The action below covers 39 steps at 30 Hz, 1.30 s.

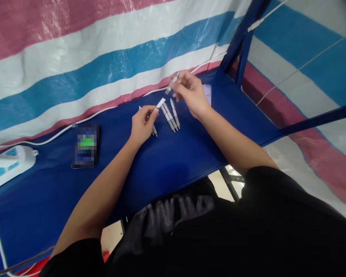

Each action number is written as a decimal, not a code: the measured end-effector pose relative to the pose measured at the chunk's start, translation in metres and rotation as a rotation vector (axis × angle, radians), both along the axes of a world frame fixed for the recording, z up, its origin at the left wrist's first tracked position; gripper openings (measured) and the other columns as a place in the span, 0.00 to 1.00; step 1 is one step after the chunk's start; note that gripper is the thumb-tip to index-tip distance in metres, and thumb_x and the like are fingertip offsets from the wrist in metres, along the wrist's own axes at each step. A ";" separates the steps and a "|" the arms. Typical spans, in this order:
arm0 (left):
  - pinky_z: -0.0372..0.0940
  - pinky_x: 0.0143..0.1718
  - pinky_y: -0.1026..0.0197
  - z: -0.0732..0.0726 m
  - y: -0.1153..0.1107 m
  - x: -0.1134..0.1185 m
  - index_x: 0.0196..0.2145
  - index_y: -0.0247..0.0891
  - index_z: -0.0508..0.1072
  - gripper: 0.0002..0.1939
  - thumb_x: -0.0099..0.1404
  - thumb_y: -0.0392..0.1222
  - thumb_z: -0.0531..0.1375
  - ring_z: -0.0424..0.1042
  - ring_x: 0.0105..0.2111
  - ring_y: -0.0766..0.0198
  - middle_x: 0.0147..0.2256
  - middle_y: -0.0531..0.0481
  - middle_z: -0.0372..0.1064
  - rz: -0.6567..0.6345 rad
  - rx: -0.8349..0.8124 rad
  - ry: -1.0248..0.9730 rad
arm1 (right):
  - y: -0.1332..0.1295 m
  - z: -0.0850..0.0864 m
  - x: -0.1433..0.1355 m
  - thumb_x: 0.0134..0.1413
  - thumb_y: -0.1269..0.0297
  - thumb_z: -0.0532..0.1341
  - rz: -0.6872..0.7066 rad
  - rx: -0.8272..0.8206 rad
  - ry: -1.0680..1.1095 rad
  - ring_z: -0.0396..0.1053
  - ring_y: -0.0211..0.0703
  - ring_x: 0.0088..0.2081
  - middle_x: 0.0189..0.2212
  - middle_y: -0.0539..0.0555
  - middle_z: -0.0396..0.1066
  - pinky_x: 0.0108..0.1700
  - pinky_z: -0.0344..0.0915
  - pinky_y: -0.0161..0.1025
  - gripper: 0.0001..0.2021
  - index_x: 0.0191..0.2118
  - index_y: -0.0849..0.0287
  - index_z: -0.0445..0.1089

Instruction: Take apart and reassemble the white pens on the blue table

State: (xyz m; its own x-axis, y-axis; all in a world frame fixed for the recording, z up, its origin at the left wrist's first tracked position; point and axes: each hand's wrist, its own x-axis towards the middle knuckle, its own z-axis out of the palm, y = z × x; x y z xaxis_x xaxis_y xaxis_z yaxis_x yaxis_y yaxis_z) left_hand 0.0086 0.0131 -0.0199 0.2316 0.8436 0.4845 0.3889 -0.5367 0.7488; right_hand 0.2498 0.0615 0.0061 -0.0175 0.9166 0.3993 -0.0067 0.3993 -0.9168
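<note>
Pinching a pen in both left hand and right hand, over blue worktop; with more pens at its six o'clock, power strip at eight, striped sheeting at twelve.

Looks like a makeshift workspace to me, though I honestly can't tell if it's a workshop or a stall. Striped tarp for walls on two sides, red, white and blue. The bench is basically a blue slab with blue posts, kinda shelving-like. Power strip at the left, cord along the back, pens lying out.
</note>
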 end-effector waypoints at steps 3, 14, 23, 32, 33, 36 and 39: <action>0.70 0.38 0.57 -0.002 0.002 -0.001 0.48 0.43 0.83 0.18 0.81 0.59 0.63 0.77 0.34 0.61 0.38 0.48 0.83 0.015 0.002 0.014 | 0.005 -0.005 0.001 0.60 0.29 0.75 -0.014 0.024 -0.015 0.77 0.40 0.36 0.45 0.51 0.77 0.29 0.74 0.34 0.30 0.49 0.49 0.72; 0.69 0.36 0.57 -0.003 0.003 -0.001 0.47 0.44 0.85 0.13 0.81 0.53 0.64 0.76 0.32 0.61 0.37 0.49 0.84 0.060 -0.018 -0.006 | -0.001 0.002 -0.001 0.58 0.25 0.73 -0.003 0.031 -0.080 0.79 0.42 0.42 0.59 0.54 0.77 0.34 0.76 0.36 0.33 0.49 0.49 0.69; 0.68 0.36 0.56 0.003 0.001 0.001 0.44 0.44 0.86 0.12 0.79 0.53 0.66 0.75 0.33 0.60 0.35 0.49 0.83 0.084 -0.046 -0.019 | -0.008 0.008 -0.003 0.51 0.30 0.80 -0.031 -0.034 0.050 0.78 0.44 0.42 0.55 0.53 0.77 0.33 0.74 0.38 0.33 0.44 0.49 0.69; 0.65 0.34 0.58 0.003 0.000 -0.001 0.43 0.43 0.85 0.12 0.76 0.53 0.66 0.70 0.30 0.62 0.34 0.50 0.80 0.102 -0.009 -0.005 | -0.013 0.018 -0.004 0.57 0.35 0.79 -0.105 -0.053 0.038 0.76 0.40 0.39 0.58 0.54 0.77 0.30 0.72 0.36 0.28 0.43 0.50 0.68; 0.65 0.34 0.58 0.003 0.000 -0.001 0.43 0.43 0.85 0.12 0.76 0.52 0.66 0.70 0.30 0.62 0.34 0.50 0.79 0.097 -0.003 -0.003 | -0.014 0.019 -0.003 0.58 0.36 0.78 -0.105 -0.043 0.039 0.75 0.39 0.38 0.58 0.54 0.77 0.30 0.72 0.36 0.28 0.43 0.50 0.67; 0.65 0.34 0.57 0.004 -0.001 -0.001 0.42 0.44 0.84 0.11 0.76 0.51 0.65 0.70 0.30 0.62 0.33 0.50 0.78 0.081 0.004 -0.001 | -0.014 0.020 -0.002 0.59 0.38 0.78 -0.102 -0.029 0.029 0.73 0.39 0.36 0.55 0.52 0.76 0.30 0.70 0.38 0.26 0.42 0.49 0.66; 0.64 0.34 0.57 0.005 -0.001 -0.001 0.41 0.45 0.84 0.10 0.76 0.51 0.65 0.70 0.31 0.61 0.34 0.50 0.78 0.075 -0.009 0.000 | -0.013 0.020 0.000 0.59 0.38 0.77 -0.103 -0.022 0.027 0.72 0.39 0.36 0.53 0.51 0.75 0.31 0.70 0.39 0.26 0.42 0.48 0.65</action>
